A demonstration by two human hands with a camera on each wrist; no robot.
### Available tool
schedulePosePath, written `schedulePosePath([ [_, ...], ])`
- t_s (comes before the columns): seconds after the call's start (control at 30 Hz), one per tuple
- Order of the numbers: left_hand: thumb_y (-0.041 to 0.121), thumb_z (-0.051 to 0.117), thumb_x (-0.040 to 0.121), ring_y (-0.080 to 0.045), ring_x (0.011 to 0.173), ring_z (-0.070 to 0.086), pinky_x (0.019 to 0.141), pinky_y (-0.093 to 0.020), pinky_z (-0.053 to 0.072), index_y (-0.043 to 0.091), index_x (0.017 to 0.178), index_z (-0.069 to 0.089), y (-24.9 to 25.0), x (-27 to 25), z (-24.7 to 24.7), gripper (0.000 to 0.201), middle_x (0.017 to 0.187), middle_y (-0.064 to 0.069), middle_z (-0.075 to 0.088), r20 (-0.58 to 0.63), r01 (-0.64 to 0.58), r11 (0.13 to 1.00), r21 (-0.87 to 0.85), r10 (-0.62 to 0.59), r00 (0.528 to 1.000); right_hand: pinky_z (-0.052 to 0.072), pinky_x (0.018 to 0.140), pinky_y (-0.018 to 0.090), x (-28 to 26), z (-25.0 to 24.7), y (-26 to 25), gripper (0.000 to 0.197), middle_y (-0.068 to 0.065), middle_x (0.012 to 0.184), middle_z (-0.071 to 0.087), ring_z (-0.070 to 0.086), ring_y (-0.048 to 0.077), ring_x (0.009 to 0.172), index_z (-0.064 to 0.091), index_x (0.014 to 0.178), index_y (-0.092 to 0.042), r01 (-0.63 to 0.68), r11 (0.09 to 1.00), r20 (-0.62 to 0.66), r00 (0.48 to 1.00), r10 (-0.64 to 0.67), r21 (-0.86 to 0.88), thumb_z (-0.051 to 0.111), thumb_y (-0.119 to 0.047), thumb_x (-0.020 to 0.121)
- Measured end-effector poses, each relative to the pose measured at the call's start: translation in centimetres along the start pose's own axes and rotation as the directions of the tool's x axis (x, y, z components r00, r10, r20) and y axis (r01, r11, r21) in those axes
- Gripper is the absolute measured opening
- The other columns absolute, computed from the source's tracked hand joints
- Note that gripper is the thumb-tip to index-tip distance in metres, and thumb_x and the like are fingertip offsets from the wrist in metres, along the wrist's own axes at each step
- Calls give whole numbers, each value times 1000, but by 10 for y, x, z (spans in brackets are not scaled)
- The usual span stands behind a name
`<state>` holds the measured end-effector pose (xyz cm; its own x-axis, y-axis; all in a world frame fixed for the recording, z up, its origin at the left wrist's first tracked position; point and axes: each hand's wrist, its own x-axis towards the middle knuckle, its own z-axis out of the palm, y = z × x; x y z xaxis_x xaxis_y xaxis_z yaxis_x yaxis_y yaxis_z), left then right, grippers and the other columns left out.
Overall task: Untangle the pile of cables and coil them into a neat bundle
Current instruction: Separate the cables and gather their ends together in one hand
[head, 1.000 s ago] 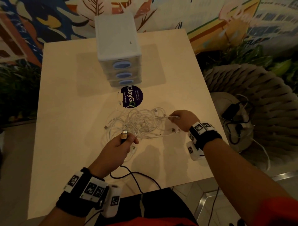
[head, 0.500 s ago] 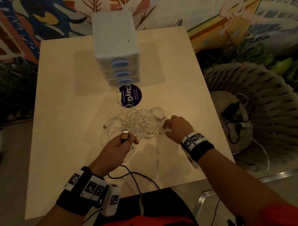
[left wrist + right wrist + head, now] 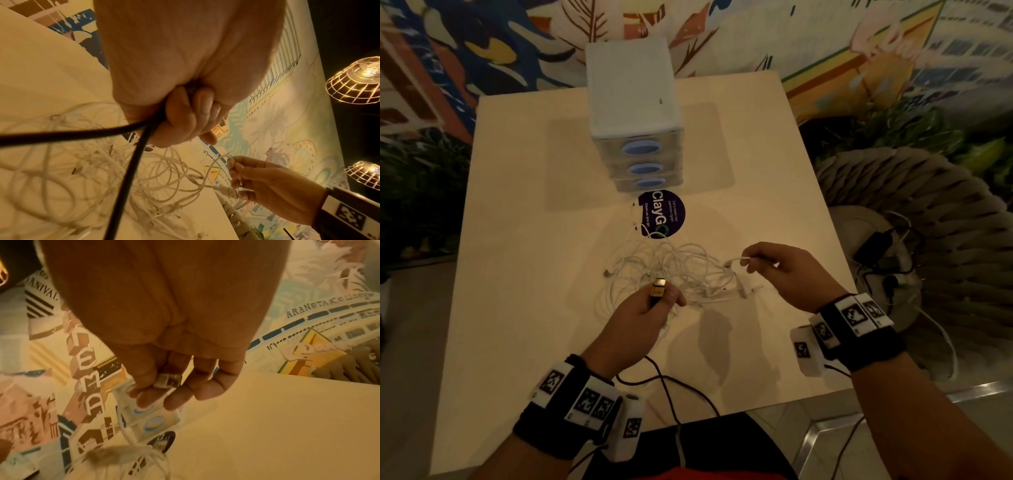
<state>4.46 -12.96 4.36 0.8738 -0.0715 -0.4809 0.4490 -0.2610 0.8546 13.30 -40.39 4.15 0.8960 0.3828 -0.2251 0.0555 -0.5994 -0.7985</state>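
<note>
The pile of white cables [image 3: 671, 270] lies on the tabletop [image 3: 524, 274], just in front of the drawer unit [image 3: 635, 113]; my left hand [image 3: 643, 318], at the pile's near edge, curls round a black cable [image 3: 131, 170] with its gold plug [image 3: 657, 291] upward; my right hand [image 3: 787, 274], beside the pile, pinches a white cable end [image 3: 736, 262] lifted clear, a USB plug [image 3: 167, 380] against its fingers [image 3: 144, 399].

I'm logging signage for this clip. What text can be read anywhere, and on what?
"ClayGo": round dark sticker on the table.
"Clean as you go": same sticker, small print; its other small line is too small to be sure of.
"ARANETA COL...": wall mural; the rest is blurred.
"...ANIVAL": mural, cut off.
Wristband markers: patterns, no words.
</note>
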Motion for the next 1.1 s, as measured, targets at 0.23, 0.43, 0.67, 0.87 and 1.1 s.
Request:
schedulePosePath([
  [0.23,37,64,97,-9,55,42,60,-30,39,37,101,61,14,17,27,4,60,10,44,-46,-179,974,140,187,981,44,71,11,6,-10,-18,31,-18,90,71,58,1,78,67,99,-28,35,967,-55,998,-22,253,48,-5,105],
  [0.43,39,76,88,-11,53,40,53,-22,36,37,111,60,34,25,38,28,61,2,43,-190,-254,965,72,263,946,53,84,32,7,-4,-34,21,-12,98,73,66,9,89,72,109,-30,76,991,42,996,-81,112,55,-18,103],
  [0.67,35,60,101,1,85,66,79,-24,49,29,97,69,27,28,26,12,82,16,74,-136,-202,966,159,224,965,54,79,28,-2,6,-35,27,-10,92,71,65,7,82,65,118,-41,74,992,110,990,-85,106,71,-32,94],
  [0.87,22,51,106,6,66,63,83,-36,42,8,98,68,33,11,19,24,89,-2,78,-231,-195,965,-175,153,961,48,75,22,-4,28,-9,55,-16,92,66,64,1,82,45,138,-47,-64,992,165,983,81,-105,71,-49,89],
  [1.1,27,48,104,-12,40,22,42,-29,18,16,88,66,39,3,4,27,94,-21,73,-192,-227,857,-463,153,969,50,75,23,11,40,-22,53,-15,92,63,64,2,78,49,135,-43,5,995,112,994,6,-99,71,-51,88],
])
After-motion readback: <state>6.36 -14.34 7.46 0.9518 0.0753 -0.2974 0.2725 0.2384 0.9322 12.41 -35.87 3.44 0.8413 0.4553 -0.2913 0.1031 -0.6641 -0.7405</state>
